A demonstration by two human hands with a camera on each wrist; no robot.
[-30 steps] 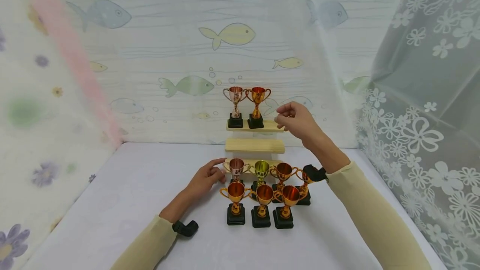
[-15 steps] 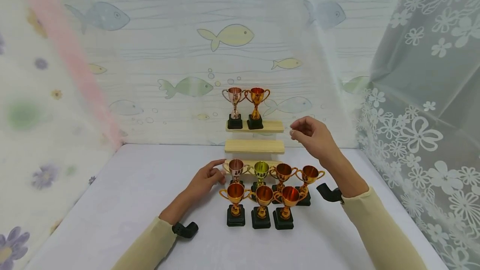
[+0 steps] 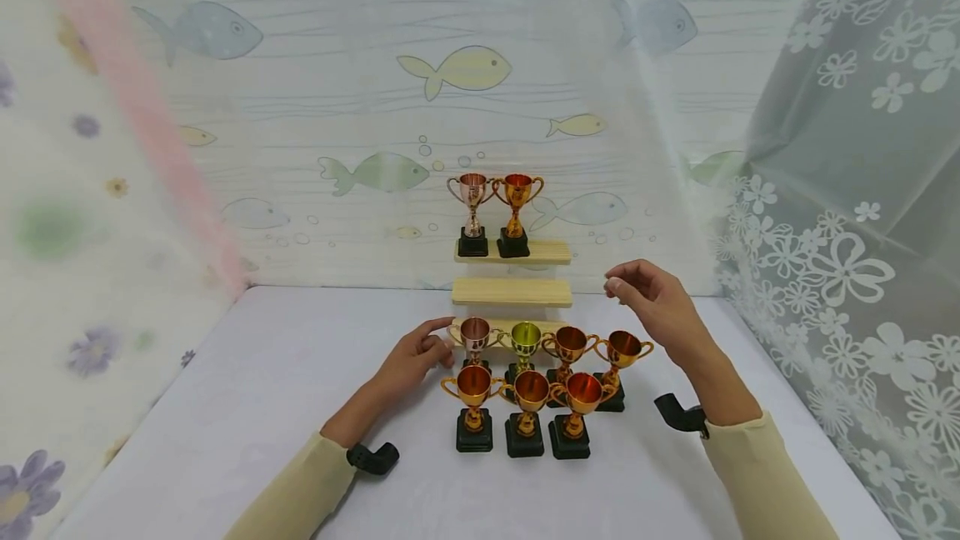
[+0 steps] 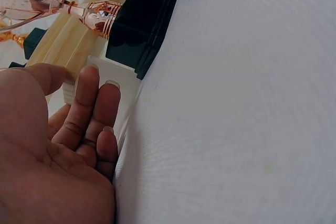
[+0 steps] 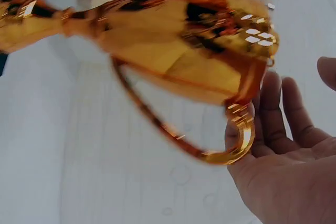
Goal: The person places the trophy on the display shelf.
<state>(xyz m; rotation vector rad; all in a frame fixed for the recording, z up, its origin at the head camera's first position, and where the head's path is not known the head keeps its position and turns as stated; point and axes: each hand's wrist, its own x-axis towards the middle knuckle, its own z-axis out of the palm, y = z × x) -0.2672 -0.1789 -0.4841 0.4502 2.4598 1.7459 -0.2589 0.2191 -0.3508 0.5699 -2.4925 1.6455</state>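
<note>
"Where are your hands?"

"My left hand point(image 3: 408, 365) rests on the table point(image 3: 247, 407) at the left end of the wooden rack point(image 3: 512, 292), fingers loosely bent; how firmly they touch it, I can't tell. My right hand point(image 3: 656, 307) is raised off the rack's right end, thumb and fingers slightly apart, gripping nothing."

"And the trophies?"

"Up on the top step, a rose-gold trophy point(image 3: 473, 207) stands at the left end, with an orange-gold trophy point(image 3: 515, 207) just beside it. Seven more stand upright on the table before the rack: a front row of three point(image 3: 530, 394), and behind it a rose one point(image 3: 475, 336), a yellow-gold one point(image 3: 525, 338) and two orange-gold ones point(image 3: 621, 348) rightmost."
</note>
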